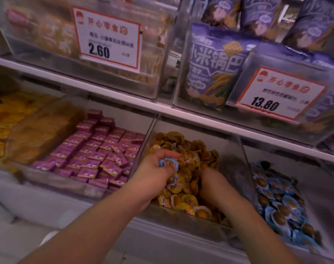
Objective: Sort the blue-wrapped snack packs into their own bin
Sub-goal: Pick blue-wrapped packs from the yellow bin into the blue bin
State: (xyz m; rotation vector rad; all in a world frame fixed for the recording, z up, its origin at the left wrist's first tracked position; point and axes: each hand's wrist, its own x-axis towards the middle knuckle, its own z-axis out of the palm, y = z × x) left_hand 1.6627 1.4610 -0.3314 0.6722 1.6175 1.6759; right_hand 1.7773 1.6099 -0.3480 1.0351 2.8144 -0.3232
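Two bare hands reach into the clear bin of yellow-wrapped snack packs [189, 149] on the lower shelf. The left hand [156, 170] is curled around a few blue-wrapped snack packs [168, 163], with a blue wrapper edge showing above its fingers and another hanging just below them, held over the yellow pile near the bin's left wall. The right hand [212, 182] lies palm-down in the same bin, toward its right wall, with its fingers buried among the yellow packs, so I cannot tell whether it grips anything. Just beyond that right wall stands the bin of blue-wrapped packs [276, 204], heaped with round blue-rimmed packs. To the left of the yellow bin is a bin of small pink packets [97, 149] lying in rough rows, and farther left, at the shelf's left end, a bin of orange-yellow goods, blurred. On the shelf above stand clear bins with a price tag reading 2.60 [107, 38] at the left and one reading 13.80 [278, 94] at the right, in front of large purple bags [213, 63].
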